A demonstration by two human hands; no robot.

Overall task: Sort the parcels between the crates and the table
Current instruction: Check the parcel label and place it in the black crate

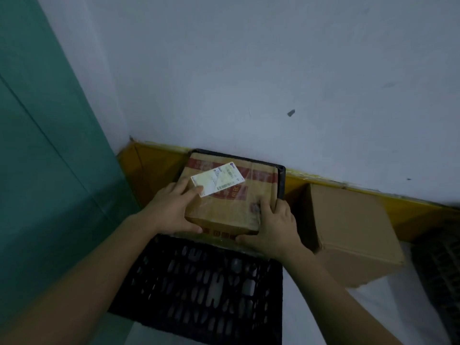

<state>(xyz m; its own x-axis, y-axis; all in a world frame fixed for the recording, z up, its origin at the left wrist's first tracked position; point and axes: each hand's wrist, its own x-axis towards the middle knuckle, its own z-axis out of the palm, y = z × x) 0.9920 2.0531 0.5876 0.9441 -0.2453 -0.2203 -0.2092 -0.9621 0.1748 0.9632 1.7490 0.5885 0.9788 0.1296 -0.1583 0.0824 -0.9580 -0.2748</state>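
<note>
While both bare forearms are stretched forward from the bottom corners of the head view, a brown cardboard parcel with red printed tape and a white shipping label [230,192] is gripped at its near corners over the black perforated plastic crate [206,282], whose far rim is seen behind it against the grey wall [249,83]. The left hand [171,207] is curled around the near left corner, fingers laid flat on top beside the label and thumb pressed on the front face, while the right hand [272,227] is clamped on the near right corner in the same manner. A plain brown cardboard box [353,235] is seen just right of the crate, apart from both hands.
</note>
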